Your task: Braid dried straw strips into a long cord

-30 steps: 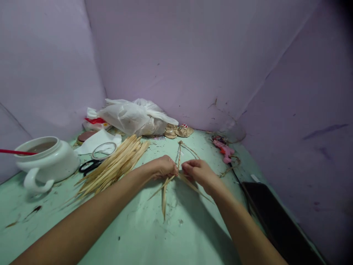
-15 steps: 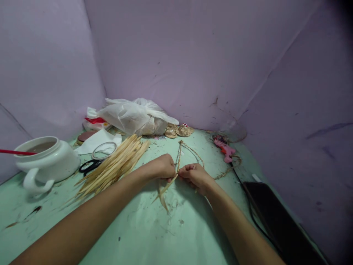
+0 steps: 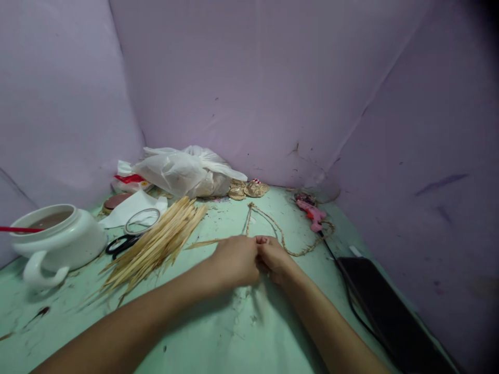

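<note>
A thin braided straw cord point(image 3: 275, 224) rises from my hands to a bend on the green table, then loops down to the right toward a pink glue gun point(image 3: 313, 214). My left hand point(image 3: 237, 259) is closed, knuckles up, at the cord's near end. A pale straw strand point(image 3: 202, 243) sticks out on its left side. Touching it, my right hand point(image 3: 274, 258) pinches at the same end; the exact grip point is hidden between the fingers. Below the hands a loose strand end is smeared by motion. A bundle of dry straw strips point(image 3: 159, 246) lies to the left.
Left stands a white pot point(image 3: 58, 244) of murky liquid with a red stick point(image 3: 19, 229). Black-handled scissors point(image 3: 119, 245) and a tape roll point(image 3: 142, 222) lie beside the straw. A plastic bag point(image 3: 187, 171) and woven discs point(image 3: 255, 189) sit behind; a black phone-like slab point(image 3: 384, 306) lies right.
My left hand has turned and shifted right against my right hand. A strand that hung below now points left, and the view has tilted slightly.
</note>
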Demonstrator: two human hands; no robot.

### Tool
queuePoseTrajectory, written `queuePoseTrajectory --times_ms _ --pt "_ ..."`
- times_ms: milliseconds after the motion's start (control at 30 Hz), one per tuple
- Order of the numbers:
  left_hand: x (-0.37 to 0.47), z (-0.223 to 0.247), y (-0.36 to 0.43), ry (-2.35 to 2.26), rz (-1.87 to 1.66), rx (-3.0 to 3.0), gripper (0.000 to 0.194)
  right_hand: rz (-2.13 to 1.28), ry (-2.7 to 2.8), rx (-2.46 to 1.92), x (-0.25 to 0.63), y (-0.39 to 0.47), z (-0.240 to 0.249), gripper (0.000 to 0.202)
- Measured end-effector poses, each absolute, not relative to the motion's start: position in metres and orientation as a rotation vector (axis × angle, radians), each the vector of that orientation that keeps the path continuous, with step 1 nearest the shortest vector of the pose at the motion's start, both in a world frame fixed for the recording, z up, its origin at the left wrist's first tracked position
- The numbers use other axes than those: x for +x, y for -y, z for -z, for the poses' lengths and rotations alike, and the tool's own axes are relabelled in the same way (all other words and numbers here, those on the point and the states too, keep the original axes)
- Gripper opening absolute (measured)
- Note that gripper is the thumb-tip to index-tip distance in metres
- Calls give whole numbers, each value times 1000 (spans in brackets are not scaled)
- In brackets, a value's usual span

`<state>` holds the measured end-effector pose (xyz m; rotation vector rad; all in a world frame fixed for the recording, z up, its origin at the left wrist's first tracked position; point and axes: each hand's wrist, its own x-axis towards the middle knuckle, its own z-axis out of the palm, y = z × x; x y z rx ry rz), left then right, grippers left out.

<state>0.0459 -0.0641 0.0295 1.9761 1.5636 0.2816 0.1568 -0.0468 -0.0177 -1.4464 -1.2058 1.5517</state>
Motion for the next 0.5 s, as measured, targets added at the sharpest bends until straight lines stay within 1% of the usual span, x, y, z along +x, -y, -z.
queuePoseTrajectory --times_ms 67,100,167,233,300,367,500 --pt "34 -35 50 -1597 -276 1933 12 -1534 1192 -1411 158 47 20 2" --pt "29 -36 43 -1616 -315 1827 13 -1521 1182 -1409 158 48 21 2" --pt "25 -34 33 -1542 -319 1554 10 -1498 1185 -1379 157 49 23 5" --pt "27 -26 29 -1376 -280 1292 8 -1495 1170 -1329 155 51 23 8" --pt "31 -16 29 -1234 -250 1139 10 -1514 1163 -1286 155 51 23 9" --pt "34 -8 29 -1190 -260 1127 12 -1513 1217 -1266 157 50 22 9" --pt "35 -2 29 -1299 -221 1349 11 -1469 1500 -1255 168 46 24 8"
